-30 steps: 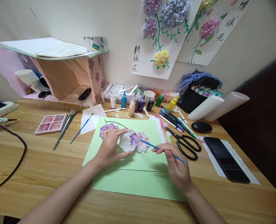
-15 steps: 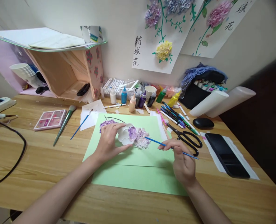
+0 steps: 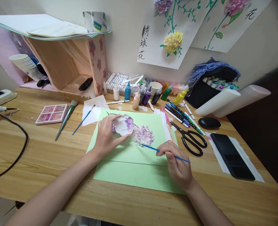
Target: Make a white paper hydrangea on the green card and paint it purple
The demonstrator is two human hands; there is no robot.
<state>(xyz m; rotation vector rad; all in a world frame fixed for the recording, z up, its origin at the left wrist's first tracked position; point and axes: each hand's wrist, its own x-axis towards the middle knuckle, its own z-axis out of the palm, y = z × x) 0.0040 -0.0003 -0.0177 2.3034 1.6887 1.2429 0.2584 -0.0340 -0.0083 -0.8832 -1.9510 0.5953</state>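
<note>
My left hand [image 3: 107,131] grips a white flower-shaped paint palette [image 3: 121,127] by its edge, thumb below and fingers above. Purple paint lies in the palette's right-hand wells. Between the fingers of my right hand [image 3: 176,161] is a thin blue paintbrush [image 3: 153,148]. Its tip is at the lower edge of a fluffy paper flower [image 3: 143,135], white with purple patches, on a light green sheet [image 3: 131,153]. A second, purple flower [image 3: 113,126] is mostly hidden behind my left hand and the palette.
Paint bottles [image 3: 127,91] and a paper cup [image 3: 155,88] line the back. Black scissors [image 3: 192,141], pens [image 3: 180,113], a mouse [image 3: 209,122] and a phone [image 3: 233,156] lie to the right. Another blue brush [image 3: 83,120], a makeup brush [image 3: 66,120] and a pink palette case [image 3: 51,113] lie left.
My left hand has moved the palette left and up, uncovering more of the pale flower. The brush tip has shifted from the flower's middle to its lower edge. The view has tilted slightly.
</note>
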